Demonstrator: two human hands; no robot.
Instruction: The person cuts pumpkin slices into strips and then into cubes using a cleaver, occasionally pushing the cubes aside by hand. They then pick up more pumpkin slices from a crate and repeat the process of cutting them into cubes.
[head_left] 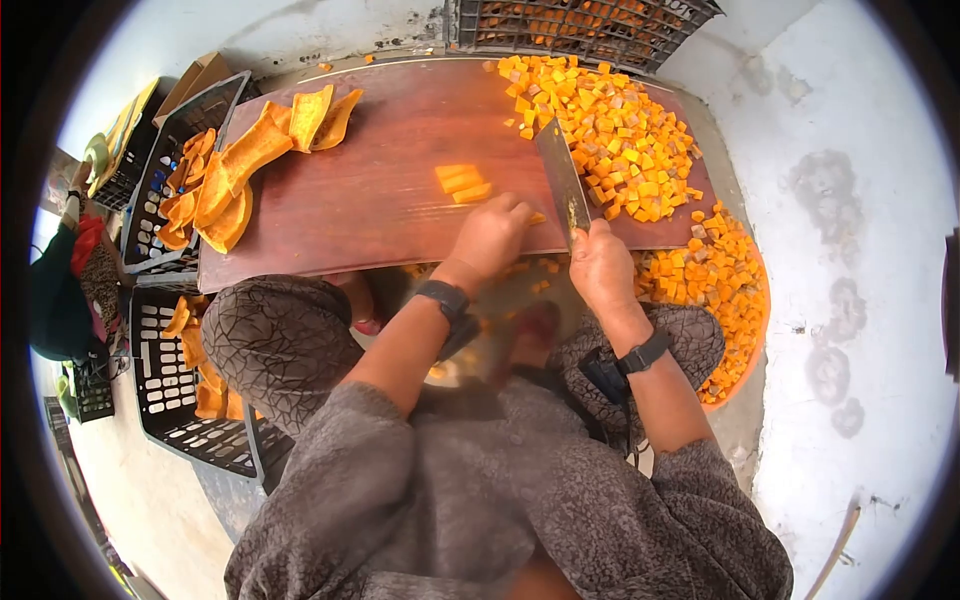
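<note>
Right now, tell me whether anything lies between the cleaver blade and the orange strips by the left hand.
Nothing visible does. Bare cutting board separates the cleaver, held by the right hand, from the orange strips above the left hand.

Orange pumpkin cubes point(610, 130), reddish-brown board point(400, 180), black crates point(180, 400), mottled grey-brown, perhaps patterned, sleeves point(340, 470).

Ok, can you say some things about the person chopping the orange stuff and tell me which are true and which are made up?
1. The right hand holds the cleaver. True.
2. The left hand rests on the wooden board. True.
3. The pile of orange cubes lies on the left end of the board. False: it lies on the right end.
4. The big orange slices are already diced. False: they are whole slices.
5. Both wrists are bare. False: each wears a dark band.
</note>
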